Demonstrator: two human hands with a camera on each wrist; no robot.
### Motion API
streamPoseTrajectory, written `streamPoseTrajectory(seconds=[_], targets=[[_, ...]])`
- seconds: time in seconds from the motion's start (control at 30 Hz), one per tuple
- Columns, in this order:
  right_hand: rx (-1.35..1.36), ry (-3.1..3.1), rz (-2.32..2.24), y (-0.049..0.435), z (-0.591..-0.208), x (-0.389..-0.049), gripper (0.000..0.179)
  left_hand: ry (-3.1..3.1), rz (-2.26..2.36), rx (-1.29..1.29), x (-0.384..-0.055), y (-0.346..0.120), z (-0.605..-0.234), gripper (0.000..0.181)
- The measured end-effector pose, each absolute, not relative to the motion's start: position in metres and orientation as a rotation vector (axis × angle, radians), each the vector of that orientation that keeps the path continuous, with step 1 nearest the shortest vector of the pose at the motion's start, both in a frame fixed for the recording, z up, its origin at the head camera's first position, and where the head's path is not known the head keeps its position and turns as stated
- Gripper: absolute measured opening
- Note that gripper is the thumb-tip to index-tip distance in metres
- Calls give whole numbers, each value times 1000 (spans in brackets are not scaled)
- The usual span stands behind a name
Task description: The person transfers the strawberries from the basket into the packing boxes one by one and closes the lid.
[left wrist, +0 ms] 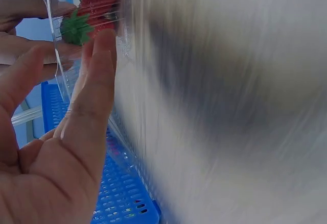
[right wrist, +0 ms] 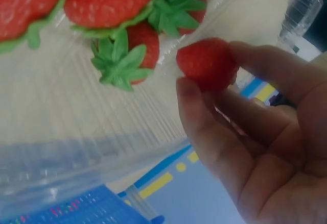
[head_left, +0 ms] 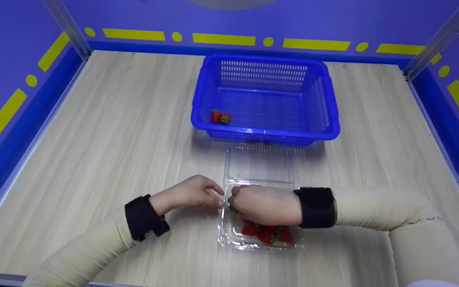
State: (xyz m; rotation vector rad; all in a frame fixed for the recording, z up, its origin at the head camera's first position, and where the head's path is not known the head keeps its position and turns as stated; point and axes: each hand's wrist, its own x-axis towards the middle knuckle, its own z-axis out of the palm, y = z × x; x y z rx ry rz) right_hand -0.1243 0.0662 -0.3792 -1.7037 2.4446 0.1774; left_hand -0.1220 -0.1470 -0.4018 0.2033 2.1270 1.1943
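Observation:
My right hand [head_left: 267, 204] is over the clear plastic box [head_left: 233, 242], pinching a red strawberry [right wrist: 207, 63] between thumb and fingers. Beside it in the right wrist view, several more strawberries [right wrist: 110, 2] with green leafy caps lie in the box; in the head view, strawberries [head_left: 267, 233] show below the hand. My left hand [head_left: 193, 193] is at the box's left edge, its fingers relaxed and their tips right at the clear wall. The left wrist view shows its fingers [left wrist: 94, 81] close along the outside of that wall, with nothing between thumb and fingers.
Beyond the box, its clear lid [head_left: 259, 167] lies opened flat towards a blue basket [head_left: 265, 133]. Two strawberries [head_left: 219, 116] sit in the basket's near left corner. Blue panels [head_left: 229, 20] with yellow marks enclose the wooden table [head_left: 126, 119] at the back and sides.

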Motion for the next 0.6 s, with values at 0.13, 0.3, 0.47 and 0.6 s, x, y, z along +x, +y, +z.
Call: streamPoseTrajectory(seconds=[0.13,0.3,0.47,0.6], targets=[[-1707,2477,229,64,-382,-123,4,2108,1235,180,-121,-145,-407,29],[-1635,2500,208,62,-385,-124,7,2069,1307,189,-121,-145,-412,22],[-1487,2458,126,56,-387,-125,13,2090,1299,218,-120,-146,-412,22],[-1450,2453,125,53,-387,-124,15,2091,1292,235,-120,-146,-412,21]])
